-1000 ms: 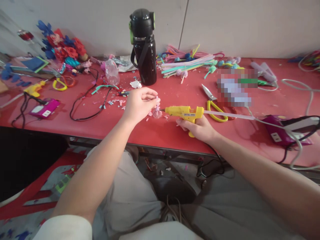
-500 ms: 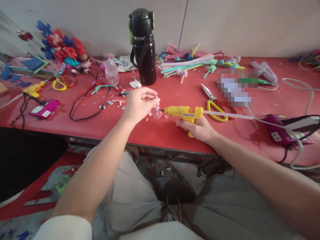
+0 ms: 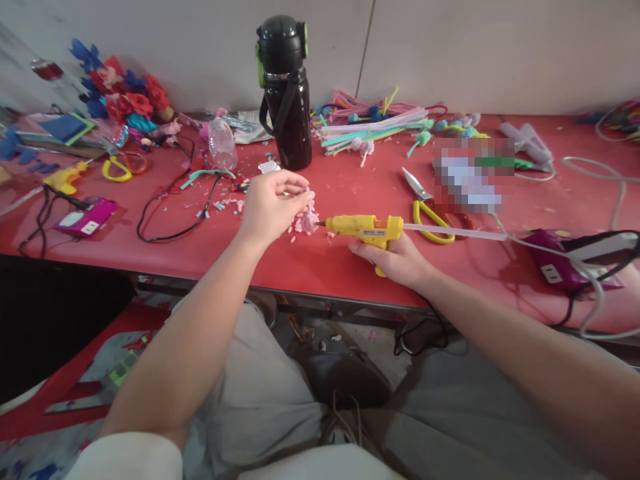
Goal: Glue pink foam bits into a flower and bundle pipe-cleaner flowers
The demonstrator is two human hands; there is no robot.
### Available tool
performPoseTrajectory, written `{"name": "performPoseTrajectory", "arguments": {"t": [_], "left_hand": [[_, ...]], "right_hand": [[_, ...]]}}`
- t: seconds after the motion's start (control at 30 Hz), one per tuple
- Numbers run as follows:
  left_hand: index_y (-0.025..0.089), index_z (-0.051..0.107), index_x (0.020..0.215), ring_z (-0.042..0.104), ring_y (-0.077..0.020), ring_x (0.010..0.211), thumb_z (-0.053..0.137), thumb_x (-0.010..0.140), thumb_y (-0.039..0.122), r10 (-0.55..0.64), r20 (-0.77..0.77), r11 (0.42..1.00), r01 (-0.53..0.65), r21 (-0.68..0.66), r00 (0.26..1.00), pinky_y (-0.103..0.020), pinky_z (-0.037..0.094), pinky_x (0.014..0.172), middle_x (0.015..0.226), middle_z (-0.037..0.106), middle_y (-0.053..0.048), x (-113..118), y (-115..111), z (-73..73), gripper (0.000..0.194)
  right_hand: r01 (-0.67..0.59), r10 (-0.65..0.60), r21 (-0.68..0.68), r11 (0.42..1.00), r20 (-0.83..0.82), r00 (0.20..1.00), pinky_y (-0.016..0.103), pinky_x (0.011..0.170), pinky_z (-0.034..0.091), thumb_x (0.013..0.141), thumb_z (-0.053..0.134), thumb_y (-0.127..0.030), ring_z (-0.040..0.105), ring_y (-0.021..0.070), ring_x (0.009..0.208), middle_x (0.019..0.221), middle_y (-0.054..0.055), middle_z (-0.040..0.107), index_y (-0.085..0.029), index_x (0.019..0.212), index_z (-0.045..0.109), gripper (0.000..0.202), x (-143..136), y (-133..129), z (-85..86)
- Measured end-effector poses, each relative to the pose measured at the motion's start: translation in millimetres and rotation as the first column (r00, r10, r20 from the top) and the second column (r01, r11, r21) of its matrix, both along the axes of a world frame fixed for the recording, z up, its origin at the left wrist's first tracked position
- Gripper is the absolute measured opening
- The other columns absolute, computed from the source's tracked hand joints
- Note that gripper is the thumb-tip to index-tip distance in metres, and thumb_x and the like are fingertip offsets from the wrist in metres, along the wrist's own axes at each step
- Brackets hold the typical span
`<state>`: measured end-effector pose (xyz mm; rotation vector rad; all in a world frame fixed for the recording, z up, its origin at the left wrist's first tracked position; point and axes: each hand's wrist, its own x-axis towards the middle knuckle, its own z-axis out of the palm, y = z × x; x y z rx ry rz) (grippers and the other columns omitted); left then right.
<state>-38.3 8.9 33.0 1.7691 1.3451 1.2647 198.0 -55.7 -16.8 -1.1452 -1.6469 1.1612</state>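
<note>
A red tabletop (image 3: 320, 270) spans the frame below a pale wall (image 3: 450, 60). At centre, the left hand (image 3: 275, 205) pinches one pink tufted piece (image 3: 309, 222); the right hand (image 3: 400, 259) grips one of two yellow hot-glue guns (image 3: 350, 225). Left and right: two purple socket boxes (image 3: 553, 263), two pairs of scissors (image 3: 421, 195).

The yellow glue gun (image 3: 363, 225) points left near frame centre, a pale stick (image 3: 455, 232) jutting from its rear. The pink tuft (image 3: 310, 222) hangs at its tip.

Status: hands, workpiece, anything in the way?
Left hand pinching pink piece. Right hand gripping yellow glue gun, nozzle beside piece. Nothing seen between; scraps nearby.
</note>
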Motion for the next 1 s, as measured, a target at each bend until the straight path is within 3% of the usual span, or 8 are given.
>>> {"name": "performPoseTrajectory", "arguments": {"t": [0.13,0.27,0.37,0.5,0.7,0.8,0.87,1.0], "left_hand": [[0.020,0.073,0.093,0.076,-0.0162,0.075,0.079,0.082,0.017,0.070,0.022,0.997,-0.071,0.025,0.997,-0.029,0.067,0.074,0.083,0.076,-0.003,-12,5,6.3,0.013],[0.020,0.072,0.093,0.076,-0.0162,0.080,0.080,0.083,0.020,0.124,0.053,0.991,-0.126,0.041,0.991,-0.028,0.068,0.078,0.085,0.076,-0.003,-27,9,11.9,0.013],[0.021,0.072,0.093,0.075,-0.0162,0.081,0.081,0.083,0.022,0.141,0.059,0.988,-0.144,0.053,0.988,-0.028,0.068,0.078,0.086,0.076,-0.003,-33,12,12.1,0.014],[0.021,0.072,0.094,0.075,-0.0157,0.077,0.081,0.083,0.022,0.132,0.058,0.989,-0.136,0.059,0.989,-0.028,0.069,0.075,0.085,0.076,-0.002,-36,15,9.9,0.015],[0.021,0.072,0.096,0.076,-0.0166,0.080,0.082,0.082,0.023,0.119,0.042,0.989,-0.123,0.079,0.992,-0.027,0.068,0.075,0.087,0.076,-0.003,-37,14,11.2,0.017],[0.022,0.071,0.095,0.076,-0.0164,0.080,0.081,0.083,0.021,0.122,0.045,0.989,-0.126,0.080,0.991,-0.027,0.068,0.074,0.086,0.076,-0.002,-37,13,13.2,0.015],[0.022,0.071,0.095,0.076,-0.0166,0.081,0.081,0.083,0.021,0.119,0.046,0.990,-0.122,0.076,0.992,-0.027,0.068,0.074,0.086,0.076,-0.002,-35,13,14.4,0.015],[0.021,0.068,0.096,0.076,-0.0173,0.087,0.084,0.084,0.029,0.125,0.074,0.989,-0.131,0.070,0.989,-0.030,0.067,0.077,0.086,0.075,0.000,-31,12,18.1,0.021]], "right_hand": [[0.004,-0.006,0.038,0.999,0.035,0.999,0.033,0.064,0.049,0.087,0.070,-0.044,0.057,0.0184,0.067,0.070,0.001,0.060,-0.021,0.099,0.072,0.026,6,1,12.1],[0.118,-0.148,0.166,0.979,0.180,0.973,0.035,0.069,0.049,0.087,0.066,-0.038,0.060,0.0205,0.073,0.078,0.002,0.065,-0.021,0.106,0.073,0.026,27,21,18.6],[0.215,-0.275,0.195,0.957,0.378,0.884,0.034,0.063,0.043,0.082,0.068,-0.033,0.055,0.0191,0.064,0.072,0.001,0.061,-0.021,0.097,0.069,0.020,44,42,11.5],[0.258,-0.356,0.251,0.933,0.539,0.763,0.033,0.061,0.035,0.082,0.073,-0.045,0.048,0.0171,0.060,0.068,0.000,0.056,-0.023,0.084,0.059,0.026,53,54,4.7],[0.310,-0.437,0.316,0.897,0.743,0.506,0.034,0.055,0.027,0.074,0.080,-0.073,0.039,0.0154,0.053,0.061,0.003,0.055,-0.026,0.066,0.050,0.057,67,19,37.0],[0.083,-0.175,0.164,0.983,0.694,0.698,0.033,0.052,0.033,0.088,0.070,-0.065,0.046,0.0161,0.050,0.057,0.002,0.058,-0.025,0.064,0.058,0.048,63,7,47.1],[-0.110,0.020,0.123,0.986,0.572,0.820,0.033,0.060,0.043,0.094,0.068,-0.053,0.060,0.0188,0.063,0.073,0.004,0.070,-0.024,0.080,0.070,0.031,43,11,45.4],[-0.226,0.093,0.203,0.953,0.514,0.853,0.033,0.075,0.048,0.096,0.062,-0.025,0.066,0.0202,0.079,0.094,0.007,0.077,-0.021,0.098,0.075,0.014,-23,42,31.3]]}}
